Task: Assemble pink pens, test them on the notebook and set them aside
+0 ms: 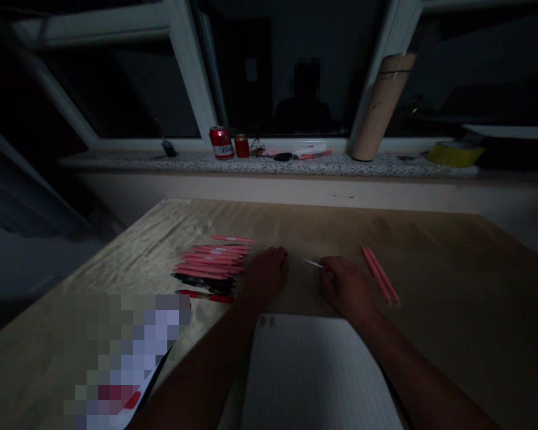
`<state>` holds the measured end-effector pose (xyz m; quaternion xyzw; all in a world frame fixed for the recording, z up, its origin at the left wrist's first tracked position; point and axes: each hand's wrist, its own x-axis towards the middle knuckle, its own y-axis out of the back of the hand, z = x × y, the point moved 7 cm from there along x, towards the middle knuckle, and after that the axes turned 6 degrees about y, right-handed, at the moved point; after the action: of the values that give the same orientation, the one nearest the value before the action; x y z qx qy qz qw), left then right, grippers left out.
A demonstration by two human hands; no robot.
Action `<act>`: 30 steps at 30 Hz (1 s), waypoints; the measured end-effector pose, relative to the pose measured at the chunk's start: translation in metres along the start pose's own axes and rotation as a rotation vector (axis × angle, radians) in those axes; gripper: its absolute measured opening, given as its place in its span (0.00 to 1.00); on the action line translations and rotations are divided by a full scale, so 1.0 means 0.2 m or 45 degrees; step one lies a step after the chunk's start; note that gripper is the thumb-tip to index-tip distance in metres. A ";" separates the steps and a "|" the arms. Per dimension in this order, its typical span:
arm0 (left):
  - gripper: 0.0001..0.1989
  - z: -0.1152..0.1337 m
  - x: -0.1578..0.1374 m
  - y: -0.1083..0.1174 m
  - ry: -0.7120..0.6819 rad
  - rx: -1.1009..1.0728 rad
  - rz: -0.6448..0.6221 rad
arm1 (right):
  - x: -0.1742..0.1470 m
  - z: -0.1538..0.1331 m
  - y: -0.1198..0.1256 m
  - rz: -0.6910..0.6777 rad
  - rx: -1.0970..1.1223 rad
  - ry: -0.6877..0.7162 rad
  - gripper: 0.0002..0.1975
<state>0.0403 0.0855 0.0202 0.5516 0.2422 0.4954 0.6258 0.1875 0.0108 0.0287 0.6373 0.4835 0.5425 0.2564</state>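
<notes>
My right hand [347, 283] is closed on a thin white stick [312, 263], shaped like a pen refill, whose end points left between my hands. My left hand [269, 269] rests on the table with curled fingers, and whatever may be in them is hidden. Just left of it lies a row of pink pens [215, 260], with black pens [206, 282] below them and a red pen [206, 296] nearest me. To the right of my right hand lie a few pink pens [380, 275] side by side. A lined notebook [318, 370] lies open below my hands.
The brownish table [452, 298] reaches a wall under a speckled sill [188, 162]. On the sill stand a red can [221, 143], a red jar [241, 146], a cardboard tube [382, 107] and a roll of yellow tape [455, 154]. A blurred-out bright object [147, 352] lies at left front.
</notes>
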 end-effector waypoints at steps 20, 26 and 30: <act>0.10 0.01 0.00 0.04 -0.076 -0.330 0.105 | 0.08 -0.02 -0.08 -0.178 0.060 0.176 0.09; 0.10 0.06 -0.01 0.04 -0.177 -0.266 0.037 | 0.08 -0.03 -0.09 -0.196 0.086 0.212 0.10; 0.09 0.08 -0.01 0.03 -0.261 -0.229 -0.005 | 0.09 -0.02 -0.08 -0.164 0.103 0.208 0.10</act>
<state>0.0505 0.0757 0.0294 0.5406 0.1329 0.4550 0.6950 0.1765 0.0318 0.0240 0.5685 0.5643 0.5551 0.2243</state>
